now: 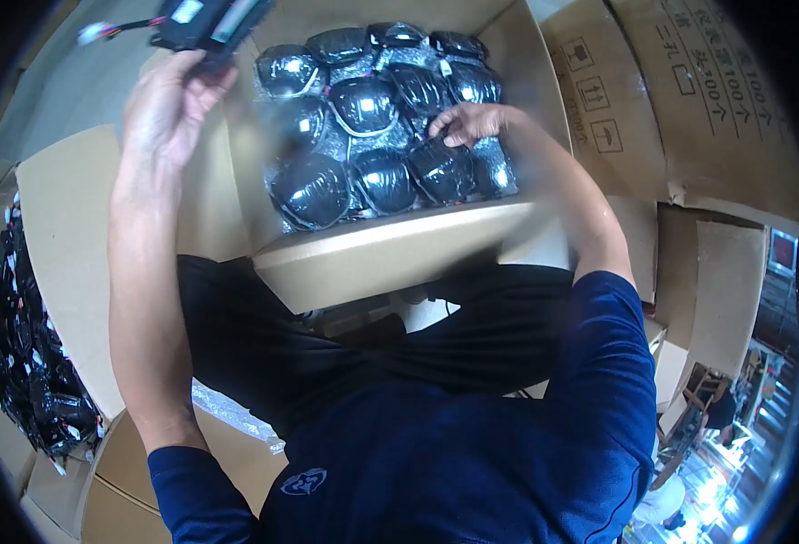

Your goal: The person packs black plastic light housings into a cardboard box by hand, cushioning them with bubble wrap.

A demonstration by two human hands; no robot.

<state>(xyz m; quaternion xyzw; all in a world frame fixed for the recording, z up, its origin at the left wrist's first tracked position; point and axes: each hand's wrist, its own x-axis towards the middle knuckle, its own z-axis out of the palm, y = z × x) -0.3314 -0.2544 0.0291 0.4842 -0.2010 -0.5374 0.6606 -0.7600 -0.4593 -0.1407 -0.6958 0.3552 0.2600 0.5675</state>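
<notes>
Wears dark-blue shirt (472,444); grips black plastic device (202,29) in left hand (165,104), slanting up-right lengthwise, red-black wires (136,25) leftward; touches rounded black film-wrapped unit (442,172) with right hand (477,122), grip unclear.

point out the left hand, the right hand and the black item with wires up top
left hand (169,102): head view, mid-hand
right hand (475,121): head view, back of hand
black item (204,27): head view, dark body

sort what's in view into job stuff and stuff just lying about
Seemingly in the job:
black wired unit, in the left hand
wrapped black parts, one touched by the right hand
open carton
possibly the black heap, far left

Seemingly just lying about:
printed carton, right
plastic strip, lower left
</notes>
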